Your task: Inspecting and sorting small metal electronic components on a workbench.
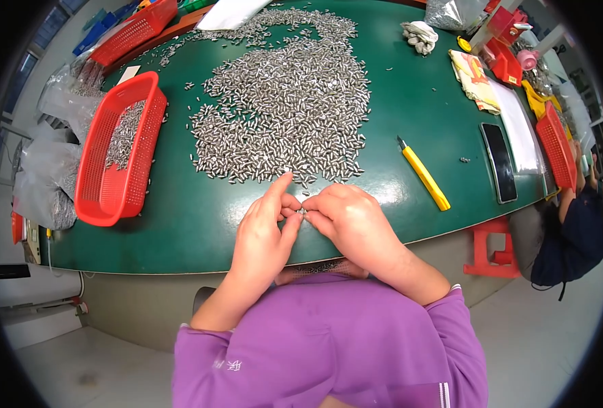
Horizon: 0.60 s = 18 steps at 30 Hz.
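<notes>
Near the table's front edge my left hand point(264, 228) and my right hand point(356, 214) meet, fingertips almost touching. Between them they pinch a few small metal pieces point(302, 211), silvery and bullet-shaped; the fingers hide most of these. My left index finger points forward at the edge of a wide pile of similar metal pieces point(288, 109) spread over the green table point(179, 231). A couple of loose pieces lie between the pile and my fingertips. Below the table edge, a container of metal pieces point(315, 267) shows partly between my forearms.
On the left stands a red plastic basket point(101, 197), partly filled with metal pieces, beside clear bags point(46, 170). To the right lie a yellow utility knife point(425, 177), a phone point(498, 163), a cloth point(475, 81) and white gloves point(420, 37). A person point(580, 231) sits far right near a red stool point(492, 248).
</notes>
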Tool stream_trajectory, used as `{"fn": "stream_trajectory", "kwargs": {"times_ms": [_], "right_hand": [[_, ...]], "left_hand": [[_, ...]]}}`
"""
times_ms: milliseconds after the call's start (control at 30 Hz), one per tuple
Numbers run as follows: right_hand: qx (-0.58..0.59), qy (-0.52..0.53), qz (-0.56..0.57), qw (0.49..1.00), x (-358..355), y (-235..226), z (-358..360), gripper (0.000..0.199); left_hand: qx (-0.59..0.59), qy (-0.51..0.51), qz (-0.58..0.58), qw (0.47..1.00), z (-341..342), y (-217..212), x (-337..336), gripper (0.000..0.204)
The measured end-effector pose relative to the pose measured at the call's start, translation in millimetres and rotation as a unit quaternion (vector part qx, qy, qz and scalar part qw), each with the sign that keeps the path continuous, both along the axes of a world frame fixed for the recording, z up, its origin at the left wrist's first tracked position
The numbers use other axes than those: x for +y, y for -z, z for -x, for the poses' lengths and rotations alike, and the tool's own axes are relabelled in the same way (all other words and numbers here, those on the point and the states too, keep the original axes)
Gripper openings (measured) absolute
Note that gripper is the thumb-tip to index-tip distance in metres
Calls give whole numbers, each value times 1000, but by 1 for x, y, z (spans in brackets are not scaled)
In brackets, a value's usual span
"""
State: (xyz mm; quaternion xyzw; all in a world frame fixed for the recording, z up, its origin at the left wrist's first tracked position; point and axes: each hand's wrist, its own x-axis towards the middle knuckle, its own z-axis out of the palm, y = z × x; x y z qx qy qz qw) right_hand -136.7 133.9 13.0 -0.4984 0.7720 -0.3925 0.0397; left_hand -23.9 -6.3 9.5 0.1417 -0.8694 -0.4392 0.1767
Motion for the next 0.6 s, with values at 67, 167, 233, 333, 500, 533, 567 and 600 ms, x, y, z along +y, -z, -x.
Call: {"fn": "stream_trajectory", "kwargs": {"times_ms": [67,167,233,333,500,533,567,600], "right_hand": [[-5,-1,-10,1000,-1,-2,0,12],[-23,-10,-11,1000,-1,-2,0,11],[-37,-19,-3,999,-1,-1,0,10],[-41,-23,13,999,0,2,0,12],[-68,-32,9,997,2,0,1,14],[-68,-32,9,997,2,0,2,14],[-72,-32,-1,997,3,-1,2,15],[-75,-32,-11,997,3,-2,2,15]], "left_hand": [[-3,-3,3,1000,0,1,0,63],[-4,-3,5,1000,0,2,-1,62],[-6,17,8,1000,0,1,-1,59],[5,27,-1,1000,-3,4,-3,61],[-2,31,-34,999,-5,4,-4,65],[1,31,-41,999,-6,5,-4,65],[0,31,-42,999,-6,5,-5,65],[6,38,-38,999,-7,6,-6,66]]}}
